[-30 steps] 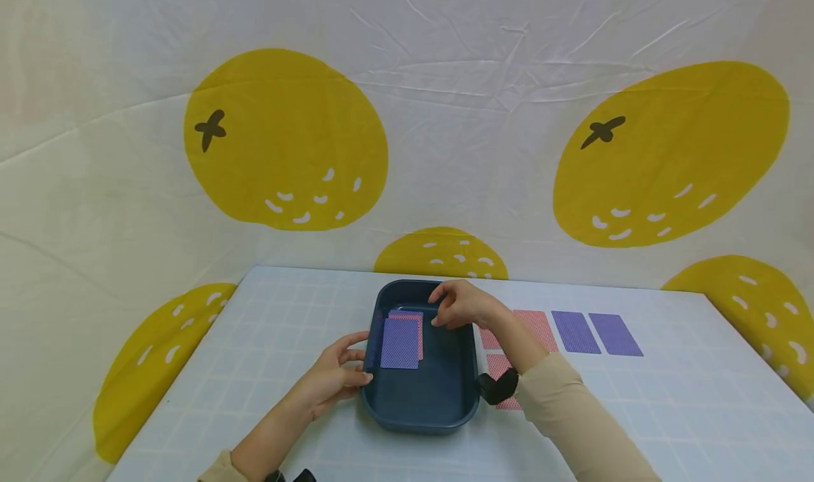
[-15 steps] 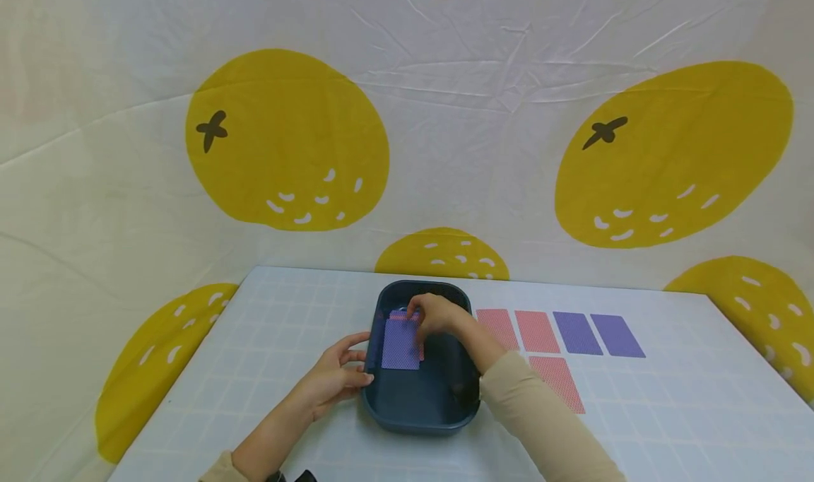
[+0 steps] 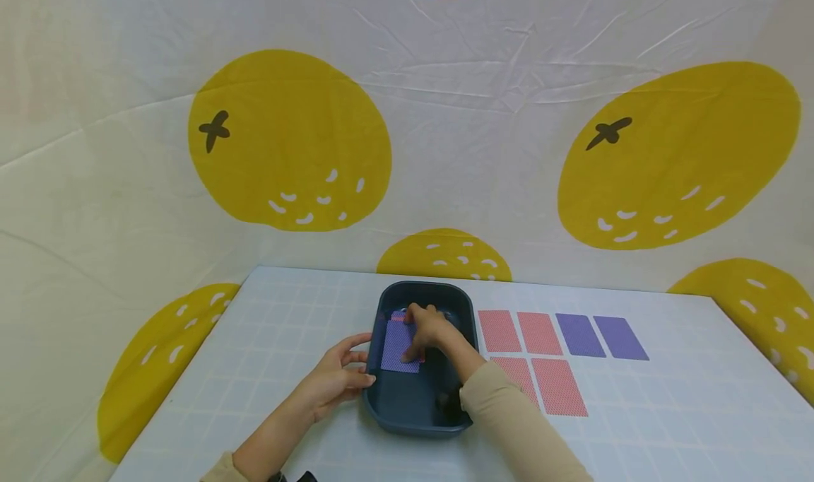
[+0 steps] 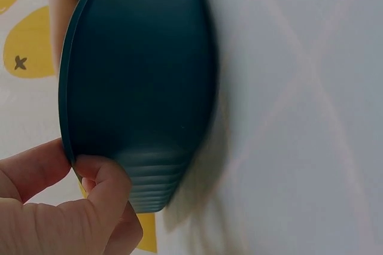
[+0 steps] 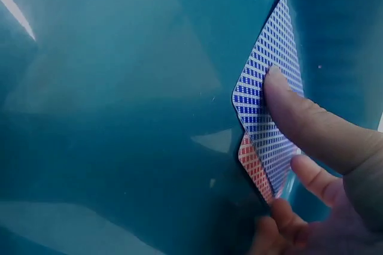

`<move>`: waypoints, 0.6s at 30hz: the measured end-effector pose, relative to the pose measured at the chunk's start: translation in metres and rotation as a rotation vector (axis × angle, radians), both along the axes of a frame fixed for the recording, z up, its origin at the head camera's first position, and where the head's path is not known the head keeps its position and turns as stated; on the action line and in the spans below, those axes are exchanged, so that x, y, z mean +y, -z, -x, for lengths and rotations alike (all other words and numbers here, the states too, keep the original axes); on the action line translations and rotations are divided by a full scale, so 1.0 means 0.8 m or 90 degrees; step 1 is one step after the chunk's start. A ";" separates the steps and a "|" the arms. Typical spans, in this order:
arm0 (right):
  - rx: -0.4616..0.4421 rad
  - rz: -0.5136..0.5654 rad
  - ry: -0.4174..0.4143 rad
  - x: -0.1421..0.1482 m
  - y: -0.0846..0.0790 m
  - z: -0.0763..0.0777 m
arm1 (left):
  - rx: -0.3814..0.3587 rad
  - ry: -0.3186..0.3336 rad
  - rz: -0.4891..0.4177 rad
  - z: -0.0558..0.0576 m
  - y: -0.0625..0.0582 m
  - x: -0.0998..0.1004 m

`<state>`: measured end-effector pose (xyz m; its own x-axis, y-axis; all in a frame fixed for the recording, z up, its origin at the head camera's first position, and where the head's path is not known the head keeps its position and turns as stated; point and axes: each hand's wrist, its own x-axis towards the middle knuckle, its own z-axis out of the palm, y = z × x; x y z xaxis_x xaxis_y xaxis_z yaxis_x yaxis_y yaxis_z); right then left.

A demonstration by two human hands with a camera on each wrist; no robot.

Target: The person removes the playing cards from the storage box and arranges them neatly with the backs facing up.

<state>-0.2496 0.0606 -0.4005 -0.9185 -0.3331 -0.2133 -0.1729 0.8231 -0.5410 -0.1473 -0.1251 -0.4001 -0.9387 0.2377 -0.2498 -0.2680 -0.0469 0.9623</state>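
Note:
A dark blue-green plastic bin (image 3: pixel 416 429) stands on the table. My left hand (image 3: pixel 333 376) pinches its left rim between thumb and fingers, as the left wrist view shows. Inside the bin lies a blue-backed playing card (image 5: pixel 260 90) overlapping a red-backed card (image 5: pixel 251 162). My right hand (image 3: pixel 431 330) reaches into the bin over both. Its thumb rests on the face of the blue card, with the other fingers spread by the cards' far edges. The cards lie flat on the bin floor, partly covered by this hand.
Right of the bin, red-backed cards (image 3: pixel 499 331) lie in two rows. Two blue-backed cards (image 3: pixel 581 335) continue the back row. My right sleeve (image 3: pixel 515 418) crosses the bin's front right rim. A cloth printed with yellow fruit (image 3: pixel 292 143) hangs behind the table.
My right hand has moved left and down from the bin's right side onto the cards, uncovering the red cards on the table. The left hand stays on the rim.

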 end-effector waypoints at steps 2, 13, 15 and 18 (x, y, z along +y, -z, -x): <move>-0.001 -0.005 0.007 -0.001 0.002 0.001 | 0.000 -0.001 0.001 0.000 -0.001 0.001; 0.053 -0.030 0.003 -0.005 -0.001 -0.006 | 0.003 -0.002 0.008 0.002 0.001 0.002; 0.050 -0.014 0.000 -0.005 -0.002 -0.008 | 0.003 0.001 0.007 0.002 0.002 0.001; 0.043 0.005 0.000 -0.004 -0.003 -0.011 | 0.002 0.000 0.006 0.001 0.002 0.001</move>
